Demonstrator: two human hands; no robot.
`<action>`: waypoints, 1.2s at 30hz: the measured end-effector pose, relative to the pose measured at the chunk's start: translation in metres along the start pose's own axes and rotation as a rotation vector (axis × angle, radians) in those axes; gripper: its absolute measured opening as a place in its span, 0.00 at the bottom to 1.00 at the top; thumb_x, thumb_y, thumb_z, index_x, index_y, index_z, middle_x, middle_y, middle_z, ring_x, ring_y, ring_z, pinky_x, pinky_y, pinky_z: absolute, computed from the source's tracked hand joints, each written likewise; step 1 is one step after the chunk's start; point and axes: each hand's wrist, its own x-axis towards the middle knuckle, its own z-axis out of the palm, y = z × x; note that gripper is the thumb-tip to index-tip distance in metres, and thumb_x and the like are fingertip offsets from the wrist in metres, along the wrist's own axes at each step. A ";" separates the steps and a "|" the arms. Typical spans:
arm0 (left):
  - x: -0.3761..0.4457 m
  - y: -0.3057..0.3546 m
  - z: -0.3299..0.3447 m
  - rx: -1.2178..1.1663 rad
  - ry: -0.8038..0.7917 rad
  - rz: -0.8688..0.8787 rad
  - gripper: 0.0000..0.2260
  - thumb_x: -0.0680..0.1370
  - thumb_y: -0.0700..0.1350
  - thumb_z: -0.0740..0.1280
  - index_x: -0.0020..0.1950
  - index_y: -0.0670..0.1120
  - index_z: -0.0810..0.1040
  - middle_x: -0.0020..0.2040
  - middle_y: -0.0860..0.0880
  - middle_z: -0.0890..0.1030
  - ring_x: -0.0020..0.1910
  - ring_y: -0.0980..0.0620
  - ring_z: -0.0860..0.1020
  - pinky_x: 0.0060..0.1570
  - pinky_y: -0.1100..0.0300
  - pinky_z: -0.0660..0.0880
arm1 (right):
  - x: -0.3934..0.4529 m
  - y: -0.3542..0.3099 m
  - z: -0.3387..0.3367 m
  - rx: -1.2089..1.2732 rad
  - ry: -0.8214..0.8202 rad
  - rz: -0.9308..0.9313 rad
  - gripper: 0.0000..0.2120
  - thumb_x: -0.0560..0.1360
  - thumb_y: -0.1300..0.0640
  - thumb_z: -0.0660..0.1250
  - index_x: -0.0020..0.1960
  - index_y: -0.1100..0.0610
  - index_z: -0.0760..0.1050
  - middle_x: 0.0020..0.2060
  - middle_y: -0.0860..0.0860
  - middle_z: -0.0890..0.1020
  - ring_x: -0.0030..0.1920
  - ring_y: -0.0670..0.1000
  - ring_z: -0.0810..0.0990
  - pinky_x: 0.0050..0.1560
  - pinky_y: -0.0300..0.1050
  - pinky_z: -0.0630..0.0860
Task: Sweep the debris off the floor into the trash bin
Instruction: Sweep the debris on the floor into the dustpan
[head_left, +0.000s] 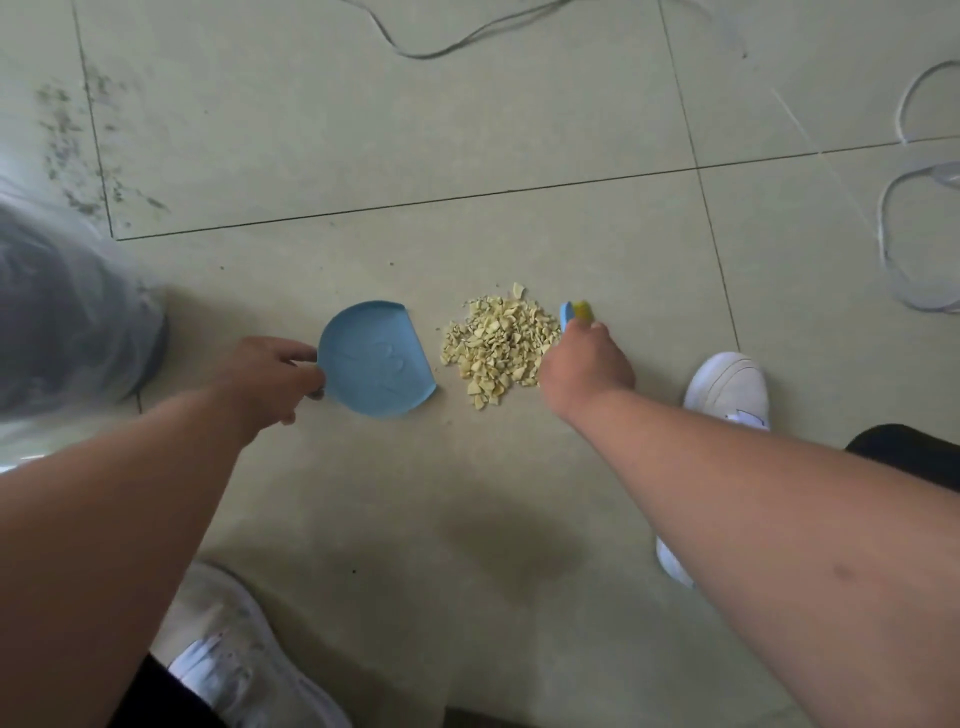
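1. Head view: left hand (270, 376) grips the blue dustpan (376, 358) flat on the tile floor (415, 156).
2. Yellow debris (496, 345) sits in a pile just beside its open edge.
3. Right hand (587, 366) is closed around a small brush (575, 312) touching the pile.
4. Bagged trash bin (67, 312) stands at far left.
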 end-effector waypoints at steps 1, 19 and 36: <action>-0.002 0.005 0.005 0.002 0.009 -0.002 0.10 0.75 0.38 0.72 0.46 0.53 0.89 0.31 0.51 0.86 0.16 0.57 0.72 0.17 0.67 0.68 | -0.007 -0.008 0.005 0.015 -0.009 -0.020 0.24 0.80 0.57 0.60 0.75 0.60 0.67 0.75 0.58 0.68 0.71 0.58 0.75 0.65 0.51 0.74; 0.004 0.009 -0.007 0.169 -0.008 -0.008 0.09 0.74 0.38 0.72 0.46 0.50 0.90 0.37 0.46 0.88 0.23 0.51 0.75 0.25 0.62 0.76 | 0.050 0.013 -0.030 -0.031 0.117 -0.121 0.19 0.82 0.56 0.57 0.70 0.62 0.72 0.65 0.64 0.74 0.62 0.66 0.78 0.63 0.54 0.75; -0.014 0.042 0.027 0.171 -0.079 0.032 0.10 0.75 0.39 0.70 0.49 0.51 0.89 0.39 0.45 0.89 0.24 0.48 0.76 0.23 0.64 0.74 | -0.014 -0.005 -0.003 -0.152 0.038 -0.566 0.15 0.82 0.59 0.59 0.68 0.58 0.72 0.66 0.59 0.76 0.63 0.64 0.75 0.59 0.56 0.76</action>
